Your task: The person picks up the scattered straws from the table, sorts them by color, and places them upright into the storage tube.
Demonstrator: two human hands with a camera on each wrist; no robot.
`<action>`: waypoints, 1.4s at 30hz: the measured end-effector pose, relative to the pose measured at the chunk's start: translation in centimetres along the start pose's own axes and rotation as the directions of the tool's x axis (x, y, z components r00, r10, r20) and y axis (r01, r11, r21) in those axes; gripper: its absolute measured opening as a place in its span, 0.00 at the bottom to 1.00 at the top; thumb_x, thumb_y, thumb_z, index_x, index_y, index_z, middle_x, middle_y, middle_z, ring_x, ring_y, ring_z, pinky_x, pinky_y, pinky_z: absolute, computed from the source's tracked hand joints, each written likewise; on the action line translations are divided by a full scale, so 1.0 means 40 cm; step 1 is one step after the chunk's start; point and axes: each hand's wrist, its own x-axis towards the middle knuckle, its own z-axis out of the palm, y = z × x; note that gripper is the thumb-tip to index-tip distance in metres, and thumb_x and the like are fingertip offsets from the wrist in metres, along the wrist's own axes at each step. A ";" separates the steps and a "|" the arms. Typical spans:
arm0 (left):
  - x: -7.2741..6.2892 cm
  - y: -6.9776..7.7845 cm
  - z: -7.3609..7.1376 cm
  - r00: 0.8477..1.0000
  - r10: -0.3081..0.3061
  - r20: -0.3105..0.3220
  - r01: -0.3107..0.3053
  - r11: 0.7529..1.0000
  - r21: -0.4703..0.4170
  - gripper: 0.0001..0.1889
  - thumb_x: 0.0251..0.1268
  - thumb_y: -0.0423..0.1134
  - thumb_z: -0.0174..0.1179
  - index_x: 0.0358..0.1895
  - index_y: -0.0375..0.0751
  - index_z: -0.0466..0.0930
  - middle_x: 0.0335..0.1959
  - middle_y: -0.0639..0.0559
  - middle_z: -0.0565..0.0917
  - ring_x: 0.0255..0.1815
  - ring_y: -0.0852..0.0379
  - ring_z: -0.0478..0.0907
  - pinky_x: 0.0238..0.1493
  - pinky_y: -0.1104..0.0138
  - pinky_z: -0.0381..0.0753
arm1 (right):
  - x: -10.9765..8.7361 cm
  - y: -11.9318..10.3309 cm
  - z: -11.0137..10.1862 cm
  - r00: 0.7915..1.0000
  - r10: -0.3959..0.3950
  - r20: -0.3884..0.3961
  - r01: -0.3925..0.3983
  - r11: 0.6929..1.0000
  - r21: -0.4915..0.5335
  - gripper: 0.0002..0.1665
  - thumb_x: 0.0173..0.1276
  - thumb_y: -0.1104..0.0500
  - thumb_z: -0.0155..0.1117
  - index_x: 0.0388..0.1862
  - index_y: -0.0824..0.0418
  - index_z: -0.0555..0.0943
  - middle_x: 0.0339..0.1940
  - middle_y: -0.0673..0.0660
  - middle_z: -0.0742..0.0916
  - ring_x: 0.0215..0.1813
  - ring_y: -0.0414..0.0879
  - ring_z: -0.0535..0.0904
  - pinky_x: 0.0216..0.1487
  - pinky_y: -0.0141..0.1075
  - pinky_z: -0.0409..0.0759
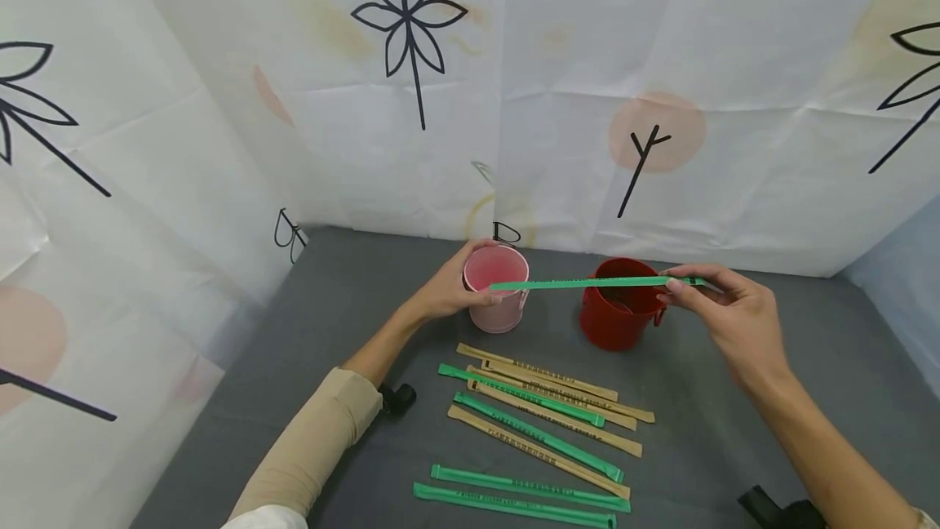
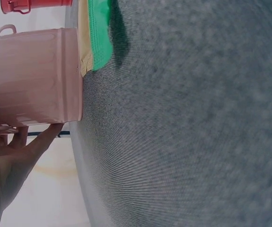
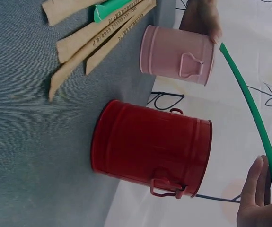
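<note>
My left hand (image 1: 454,282) holds a small pink metal bucket (image 1: 496,315) by its side, thumb in front and fingers round the back near the rim. The bucket stands upright on the grey table. Between thumb and fingers, my right hand (image 1: 734,308) pinches one end of a long, thin green paper-wrapped straw (image 1: 580,283). The straw is held nearly level above a red metal bucket (image 1: 613,325), its free tip over the pink bucket's rim. In the right wrist view the straw (image 3: 249,101) bends slightly along its length. The red bucket (image 3: 150,146) stands untouched.
Several tan wrapped straws (image 1: 539,451) and green wrapped straws (image 1: 514,504) lie roughly side by side on the grey table (image 1: 352,472), in front of the buckets. A white printed cloth (image 1: 558,47) hangs behind the table and round its sides.
</note>
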 end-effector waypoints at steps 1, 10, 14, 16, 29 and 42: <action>0.000 -0.001 0.000 1.000 -0.002 0.004 0.002 1.000 -0.008 0.44 0.54 0.31 0.69 0.74 0.31 0.56 0.64 0.36 0.72 0.60 0.45 0.73 0.55 0.59 0.79 | 0.004 0.001 0.003 1.000 0.001 -0.001 -0.001 1.000 -0.001 0.14 0.68 0.69 0.66 0.50 0.74 0.81 0.39 0.49 0.89 0.37 0.39 0.88 0.47 0.24 0.79; 0.019 -0.094 0.007 1.000 0.012 -0.014 -0.012 1.000 -0.028 0.45 0.54 0.37 0.72 0.75 0.44 0.57 0.64 0.42 0.73 0.61 0.49 0.73 0.57 0.57 0.77 | 0.035 0.009 0.041 1.000 -0.014 0.024 0.017 0.995 -0.099 0.14 0.68 0.66 0.67 0.50 0.73 0.81 0.39 0.49 0.90 0.38 0.38 0.88 0.44 0.23 0.79; 0.016 -0.092 0.005 1.000 0.014 -0.020 -0.014 0.999 -0.033 0.45 0.54 0.37 0.72 0.75 0.42 0.57 0.64 0.41 0.72 0.61 0.47 0.73 0.59 0.48 0.76 | 0.044 0.014 0.059 0.998 -0.024 0.055 0.030 0.995 -0.097 0.15 0.68 0.66 0.66 0.51 0.72 0.81 0.40 0.49 0.89 0.39 0.39 0.87 0.42 0.26 0.81; 0.012 -0.067 0.003 1.000 0.007 -0.012 -0.007 0.999 -0.035 0.45 0.53 0.33 0.71 0.74 0.38 0.56 0.64 0.39 0.72 0.61 0.44 0.73 0.59 0.45 0.75 | 0.047 0.016 0.067 0.998 -0.027 0.059 0.034 0.992 -0.118 0.16 0.69 0.66 0.66 0.53 0.71 0.81 0.41 0.48 0.88 0.39 0.39 0.87 0.42 0.26 0.81; 0.001 -0.012 0.001 0.999 0.020 0.033 -0.018 0.998 -0.061 0.44 0.55 0.29 0.68 0.74 0.30 0.53 0.64 0.30 0.70 0.63 0.35 0.71 0.57 0.41 0.74 | 0.076 0.027 0.118 0.994 0.004 0.112 -0.019 0.991 0.133 0.17 0.67 0.68 0.67 0.52 0.74 0.79 0.44 0.53 0.88 0.42 0.42 0.87 0.47 0.34 0.83; 0.003 -0.014 -0.002 1.000 0.015 0.027 -0.013 0.996 -0.093 0.44 0.55 0.28 0.68 0.73 0.30 0.53 0.65 0.26 0.68 0.64 0.31 0.69 0.58 0.39 0.73 | 0.112 0.045 0.188 0.990 0.073 0.122 -0.081 0.995 0.065 0.18 0.68 0.59 0.70 0.52 0.70 0.82 0.41 0.52 0.89 0.41 0.40 0.87 0.47 0.34 0.83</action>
